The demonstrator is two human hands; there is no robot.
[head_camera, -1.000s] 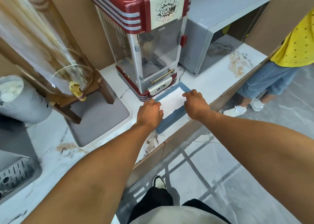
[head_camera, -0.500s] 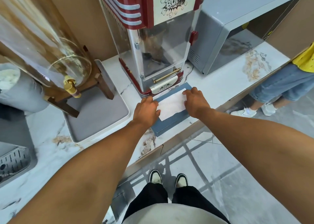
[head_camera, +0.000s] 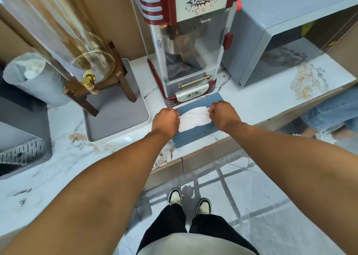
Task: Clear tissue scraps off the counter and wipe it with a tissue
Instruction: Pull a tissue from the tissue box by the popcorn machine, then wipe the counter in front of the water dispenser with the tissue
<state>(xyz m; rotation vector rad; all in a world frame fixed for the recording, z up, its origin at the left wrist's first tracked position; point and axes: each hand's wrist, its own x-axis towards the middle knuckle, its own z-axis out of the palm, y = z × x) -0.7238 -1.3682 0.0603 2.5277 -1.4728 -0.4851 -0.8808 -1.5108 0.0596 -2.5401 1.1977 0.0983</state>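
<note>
The tissue box (head_camera: 195, 136) lies at the front edge of the counter (head_camera: 261, 103), directly before the popcorn machine (head_camera: 190, 47) and touching its base, and the tissue (head_camera: 194, 118) lies on top of the box, between the left hand (head_camera: 166, 120) and the right hand (head_camera: 224, 115), which each hold one end of it. To the left of the machine stands the tray (head_camera: 116, 117), with the drink dispenser (head_camera: 85, 61) on its stand on it, and further left are the bin (head_camera: 36, 78) and the sink (head_camera: 21, 154). To the right of the machine, at the back of the counter, stands the microwave (head_camera: 286, 34).
</note>
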